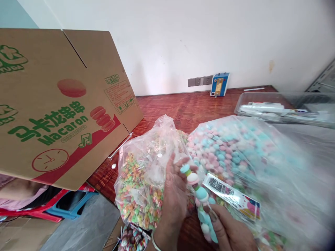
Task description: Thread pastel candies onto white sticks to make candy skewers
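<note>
My right hand point(230, 228) is closed on the lower part of a candy skewer point(201, 192), a slanting row of blue, pink and white marshmallows with green and yellow gummy pieces between. My left hand point(172, 195), with a bracelet at the wrist, has its fingers stretched out and apart beside the skewer's upper end. Whether its fingertips touch the candy I cannot tell. Behind the left hand stands a clear bag point(141, 181) of small colourful ring gummies. A larger clear bag point(225, 146) of pink, blue and white marshmallows lies to the right, with a printed packet point(231, 195) on its near side.
A big Macaron carton point(60, 104) leans at the left. At the back right is a clear plastic bin point(277, 97) with white items. A blue device point(220, 84) stands by the wall sockets point(200, 81). Wrapped sweets point(133, 238) sit below, near stools point(70, 209).
</note>
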`<state>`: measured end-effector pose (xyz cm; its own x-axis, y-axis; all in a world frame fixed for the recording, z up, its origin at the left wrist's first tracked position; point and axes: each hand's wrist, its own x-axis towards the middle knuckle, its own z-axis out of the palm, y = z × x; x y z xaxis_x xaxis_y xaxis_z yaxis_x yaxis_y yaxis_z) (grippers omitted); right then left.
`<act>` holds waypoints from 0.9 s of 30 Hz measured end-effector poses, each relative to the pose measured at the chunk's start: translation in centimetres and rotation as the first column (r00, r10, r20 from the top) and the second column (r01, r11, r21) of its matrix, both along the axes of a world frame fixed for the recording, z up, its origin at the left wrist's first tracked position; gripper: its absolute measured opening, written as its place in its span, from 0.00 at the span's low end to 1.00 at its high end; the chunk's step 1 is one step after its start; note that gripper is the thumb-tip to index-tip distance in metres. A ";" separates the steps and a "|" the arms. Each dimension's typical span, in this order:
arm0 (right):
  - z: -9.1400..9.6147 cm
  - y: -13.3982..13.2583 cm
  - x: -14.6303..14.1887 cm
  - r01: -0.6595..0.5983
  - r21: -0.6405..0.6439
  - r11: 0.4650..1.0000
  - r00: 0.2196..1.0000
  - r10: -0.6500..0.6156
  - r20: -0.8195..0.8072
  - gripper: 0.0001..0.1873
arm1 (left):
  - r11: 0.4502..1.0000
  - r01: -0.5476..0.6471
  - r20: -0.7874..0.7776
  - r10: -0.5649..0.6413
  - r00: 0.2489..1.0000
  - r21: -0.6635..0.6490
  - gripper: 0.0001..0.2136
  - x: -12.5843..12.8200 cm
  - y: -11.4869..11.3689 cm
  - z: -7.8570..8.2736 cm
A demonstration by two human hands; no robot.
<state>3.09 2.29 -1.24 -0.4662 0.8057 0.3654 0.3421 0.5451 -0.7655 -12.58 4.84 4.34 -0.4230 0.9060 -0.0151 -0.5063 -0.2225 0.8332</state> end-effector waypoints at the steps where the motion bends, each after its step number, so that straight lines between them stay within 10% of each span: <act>1: 0.1 0.1 0.1 0.007 -0.051 0.999 1.000 -0.007 -0.004 0.14 | 0.996 -0.091 -0.207 0.088 0.974 -0.006 0.21 -1.9 0.6 -0.6; 3: 0.1 0.4 0.2 0.016 -0.122 0.992 1.000 -0.018 -0.018 0.12 | 0.948 -0.308 -0.681 0.173 0.712 -0.081 0.19 -6.1 2.1 -1.9; 6: 0.0 0.6 0.2 0.005 -0.162 0.987 0.999 -0.011 -0.036 0.11 | 0.882 -0.446 -0.975 -0.065 0.210 -0.155 0.14 -11.9 4.6 -4.2; 15: -0.4 0.9 -0.2 -0.031 -0.159 0.987 0.999 0.035 0.024 0.11 | 0.857 -0.443 -0.957 -0.171 0.236 -0.263 0.06 -15.0 6.8 -7.7; 22: 0.2 1.0 -0.7 -0.037 -0.166 0.985 0.999 0.039 0.009 0.13 | 0.900 -0.434 -0.930 0.130 0.344 -0.035 0.13 -11.1 4.4 -4.8; 27: 0.7 0.8 -0.7 -0.024 -0.185 0.983 1.000 0.024 -0.003 0.14 | 0.838 -0.495 -0.888 0.389 0.245 0.230 0.09 -8.1 2.5 -2.3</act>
